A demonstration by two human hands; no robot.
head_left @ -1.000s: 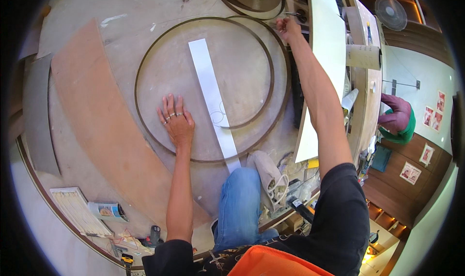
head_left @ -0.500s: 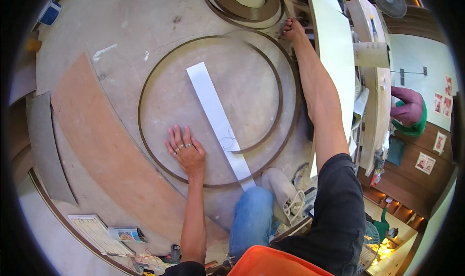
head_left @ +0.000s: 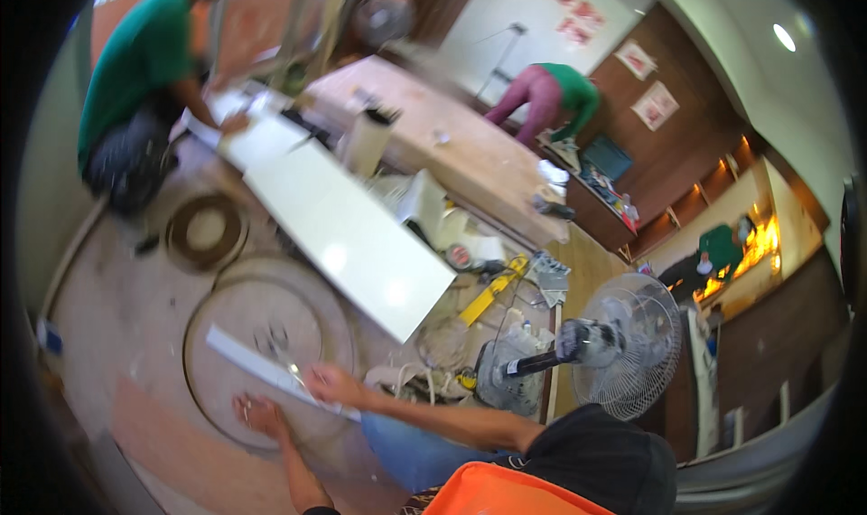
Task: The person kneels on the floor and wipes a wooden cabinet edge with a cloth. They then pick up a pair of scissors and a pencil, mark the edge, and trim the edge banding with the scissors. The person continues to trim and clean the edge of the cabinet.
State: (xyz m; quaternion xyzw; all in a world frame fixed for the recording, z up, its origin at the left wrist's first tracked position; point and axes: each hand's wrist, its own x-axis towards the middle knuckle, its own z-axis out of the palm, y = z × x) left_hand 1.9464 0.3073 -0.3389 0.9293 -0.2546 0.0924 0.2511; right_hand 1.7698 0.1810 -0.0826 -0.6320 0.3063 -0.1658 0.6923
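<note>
A round wooden board [head_left: 244, 321] with a thin dark ring around it lies on the floor in front of me. A long white strip [head_left: 248, 360] lies slantwise across it. My left hand [head_left: 257, 416] is pressed flat on the board's near edge, fingers spread, holding nothing. My right hand [head_left: 330, 384] lies on the near end of the white strip with its fingers curled over the strip's edge. The picture is blurred, so the grip is only roughly visible.
A long white panel [head_left: 352, 235] lies slanted behind the board, and a smaller ring [head_left: 206, 230] lies beyond it. A standing fan [head_left: 623, 343] is at my right beside a yellow level [head_left: 492, 289]. One person in green [head_left: 144, 72] crouches at far left, another [head_left: 551, 90] bends at a workbench [head_left: 452, 145].
My view has swung up from the floor toward the room. My right hand has come back from the board's far rim to the near end of the white strip. The left hand stays flat.
</note>
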